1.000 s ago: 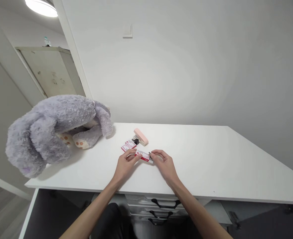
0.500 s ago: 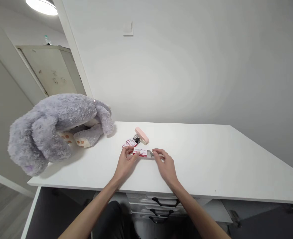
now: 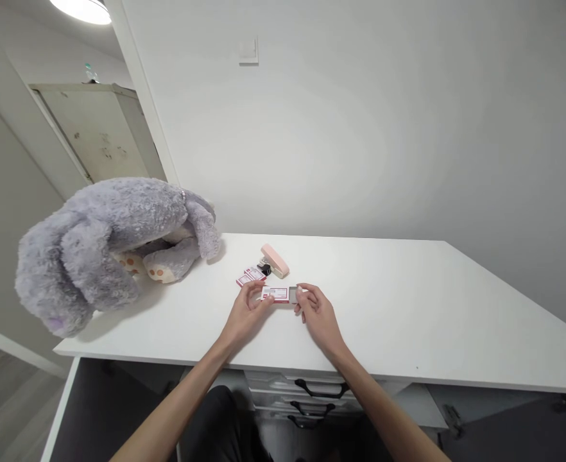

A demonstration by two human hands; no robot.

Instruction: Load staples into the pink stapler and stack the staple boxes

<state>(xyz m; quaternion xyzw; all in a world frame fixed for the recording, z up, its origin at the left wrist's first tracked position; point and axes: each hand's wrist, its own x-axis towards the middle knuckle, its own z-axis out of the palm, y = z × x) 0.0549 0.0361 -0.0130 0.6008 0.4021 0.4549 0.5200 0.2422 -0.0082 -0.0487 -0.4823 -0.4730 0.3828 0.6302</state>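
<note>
A small red-and-white staple box [image 3: 280,294] is held low over the white desk, its label facing up. My left hand [image 3: 245,316] grips the box sleeve at its left end, thumb along the near side. From the sleeve's right end sticks out a short length of grey inner tray [image 3: 293,295]. My right hand [image 3: 317,314] is closed on that tray, its thumb covering the outer end. Whether anything lies in the tray is too small to tell. Behind my left fingers lie similar red-and-white boxes [image 3: 251,276].
A pink stapler [image 3: 275,260] and a black binder clip [image 3: 264,269] lie beyond the boxes. The large grey plush toy [image 3: 133,218] covers the desk's left end. A wall rises behind the white desk [image 3: 408,308]. Drawers with black handles [image 3: 320,388] are below its front edge.
Less of the grey tray shows beyond the sleeve than before. My right fingers have moved closer to the sleeve, with the thumb now over the tray. The things behind have stayed put.
</note>
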